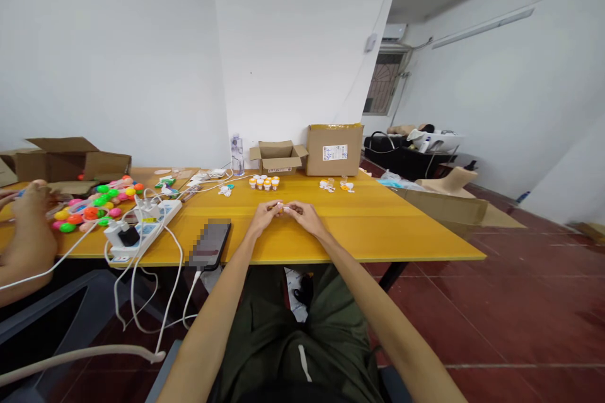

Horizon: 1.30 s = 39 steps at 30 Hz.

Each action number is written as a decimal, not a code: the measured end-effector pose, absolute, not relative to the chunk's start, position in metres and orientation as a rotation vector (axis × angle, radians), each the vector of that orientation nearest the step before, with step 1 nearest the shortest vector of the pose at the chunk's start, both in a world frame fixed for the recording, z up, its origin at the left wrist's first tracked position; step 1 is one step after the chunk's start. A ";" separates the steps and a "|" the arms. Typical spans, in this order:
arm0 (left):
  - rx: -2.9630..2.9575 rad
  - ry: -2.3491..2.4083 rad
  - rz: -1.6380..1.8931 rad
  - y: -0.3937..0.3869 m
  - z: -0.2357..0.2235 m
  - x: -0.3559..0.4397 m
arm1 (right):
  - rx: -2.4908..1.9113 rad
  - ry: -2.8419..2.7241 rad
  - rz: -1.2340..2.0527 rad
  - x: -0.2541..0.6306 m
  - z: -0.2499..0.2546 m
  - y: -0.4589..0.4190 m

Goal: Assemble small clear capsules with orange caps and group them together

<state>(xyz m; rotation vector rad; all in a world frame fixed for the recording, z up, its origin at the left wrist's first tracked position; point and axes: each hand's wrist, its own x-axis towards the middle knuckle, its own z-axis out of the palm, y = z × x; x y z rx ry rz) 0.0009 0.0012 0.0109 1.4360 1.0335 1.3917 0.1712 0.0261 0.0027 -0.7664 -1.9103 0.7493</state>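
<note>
Just above the table, my left hand [266,215] and my right hand [305,215] meet fingertip to fingertip. Between them they pinch a small white and orange piece [282,208], mostly covered by the fingers, so its kind does not show. Beyond my hands stands a cluster of small orange containers with white caps [263,183]. To the right of these lie small white pieces [326,186] and an orange and white piece [347,187], near small clear orange cups [344,180].
An open carton [278,154], a closed cardboard box [334,152] and a clear bottle [237,156] line the wall. On the left lie a phone [210,245], a power strip [146,230] with cables, and colourful balls [89,214] near another person's arm [31,227].
</note>
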 end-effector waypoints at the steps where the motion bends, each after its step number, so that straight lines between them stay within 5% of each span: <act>1: 1.438 1.037 1.392 0.001 0.011 0.001 | -0.767 -1.909 0.764 0.171 0.002 0.026; 11: 1.469 1.067 1.383 0.004 0.010 -0.001 | -0.735 -1.891 0.888 0.170 -0.002 0.029; 39: 1.399 1.043 1.377 0.001 0.011 0.002 | -0.877 -2.062 0.512 0.172 0.006 0.020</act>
